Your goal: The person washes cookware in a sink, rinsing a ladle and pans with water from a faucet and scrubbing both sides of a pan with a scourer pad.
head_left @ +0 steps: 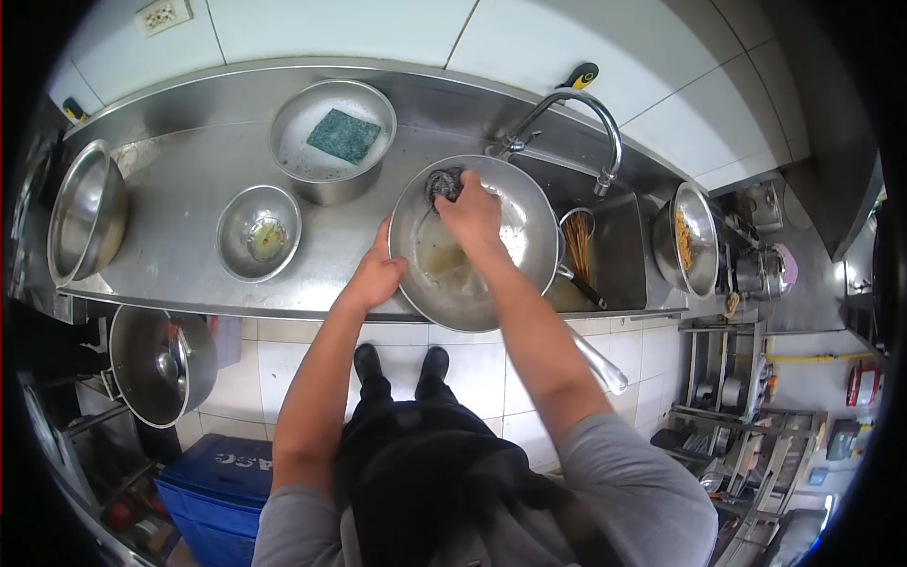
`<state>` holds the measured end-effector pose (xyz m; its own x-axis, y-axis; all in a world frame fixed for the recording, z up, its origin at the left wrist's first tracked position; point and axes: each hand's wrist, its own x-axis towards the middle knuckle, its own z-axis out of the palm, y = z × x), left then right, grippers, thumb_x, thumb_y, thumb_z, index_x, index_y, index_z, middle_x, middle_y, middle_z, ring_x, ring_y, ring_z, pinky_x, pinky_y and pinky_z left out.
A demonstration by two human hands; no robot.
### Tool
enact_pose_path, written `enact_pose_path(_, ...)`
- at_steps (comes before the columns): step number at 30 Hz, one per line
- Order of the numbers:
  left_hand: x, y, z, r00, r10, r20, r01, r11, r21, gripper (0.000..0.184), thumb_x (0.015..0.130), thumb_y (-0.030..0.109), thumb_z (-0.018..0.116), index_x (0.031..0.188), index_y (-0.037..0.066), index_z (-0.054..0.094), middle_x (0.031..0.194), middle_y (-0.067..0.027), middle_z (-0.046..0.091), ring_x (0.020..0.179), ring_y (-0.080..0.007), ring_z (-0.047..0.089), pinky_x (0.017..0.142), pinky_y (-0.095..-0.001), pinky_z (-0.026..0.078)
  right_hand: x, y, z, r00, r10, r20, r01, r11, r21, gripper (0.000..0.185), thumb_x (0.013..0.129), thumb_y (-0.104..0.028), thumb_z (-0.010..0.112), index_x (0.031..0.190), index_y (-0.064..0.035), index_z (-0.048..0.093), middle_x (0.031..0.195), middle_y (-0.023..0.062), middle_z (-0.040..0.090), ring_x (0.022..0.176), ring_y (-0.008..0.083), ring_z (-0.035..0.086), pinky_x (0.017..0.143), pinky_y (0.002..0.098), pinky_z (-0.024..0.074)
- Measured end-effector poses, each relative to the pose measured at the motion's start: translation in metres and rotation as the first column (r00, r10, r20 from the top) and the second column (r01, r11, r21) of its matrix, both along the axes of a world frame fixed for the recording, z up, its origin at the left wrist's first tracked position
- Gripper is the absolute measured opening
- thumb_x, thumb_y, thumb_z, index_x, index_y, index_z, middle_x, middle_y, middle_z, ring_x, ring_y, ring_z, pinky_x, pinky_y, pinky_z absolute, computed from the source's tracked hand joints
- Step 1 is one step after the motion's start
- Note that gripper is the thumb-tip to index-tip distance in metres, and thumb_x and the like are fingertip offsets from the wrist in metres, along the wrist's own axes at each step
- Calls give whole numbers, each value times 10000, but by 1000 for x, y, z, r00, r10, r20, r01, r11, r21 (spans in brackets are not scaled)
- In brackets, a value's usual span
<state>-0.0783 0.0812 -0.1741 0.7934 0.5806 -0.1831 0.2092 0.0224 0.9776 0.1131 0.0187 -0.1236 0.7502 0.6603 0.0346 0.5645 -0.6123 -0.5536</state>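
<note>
A wide metal pan (524, 222) lies tilted over the counter and the sink's left edge, with a little cloudy yellowish liquid inside. My left hand (376, 276) grips its left rim, thumb on the near side. Inside the pan, my right hand (472, 210) is closed on a dark steel wool scourer (442, 189), pressed to the upper left of the inner wall. A long metal handle (600, 367), apparently the pan's, shows beyond my right forearm. Left of the pan sits a small metal bowl (248, 236) holding yellowish liquid.
A pot (331, 184) of suds holds a green scouring pad (344, 136). The faucet (609, 156) arches over the sink (619, 236), where thin brown sticks (576, 246) and a black handle (581, 286) show. Bowls stand at the far left (90, 213) and right (697, 241).
</note>
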Motion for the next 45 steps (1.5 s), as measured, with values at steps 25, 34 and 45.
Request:
enact_pose_path(25,7,17,17,993,-116,-20,110,975,-193,869,773,31,532,1616,69,321,1175,-106,630,962,-168,590,866,-275,491,-19,-38,-19,846,532,31,-533,846,11,484,763,-127,728,1238,-173,648,1005,138,734,1073,348,626,1053,467,454)
enact_pose_path(34,20,23,29,996,-66,-64,58,991,-121,564,1041,289,573,1536,35,481,1345,-112,648,1193,-176,584,1057,-301,430,-6,-36,-21,838,532,124,-542,838,65,531,764,-151,741,1268,-92,586,963,201,723,938,417,674,957,479,479)
enact_pose_path(45,49,41,3,989,121,-82,-122,992,-8,705,1101,483,447,1504,-95,455,1552,-206,497,1451,-262,454,1213,-334,304,-11,-30,-24,893,342,-291,-202,885,420,428,835,-143,672,1250,-51,628,1145,233,715,1017,405,704,867,478,560)
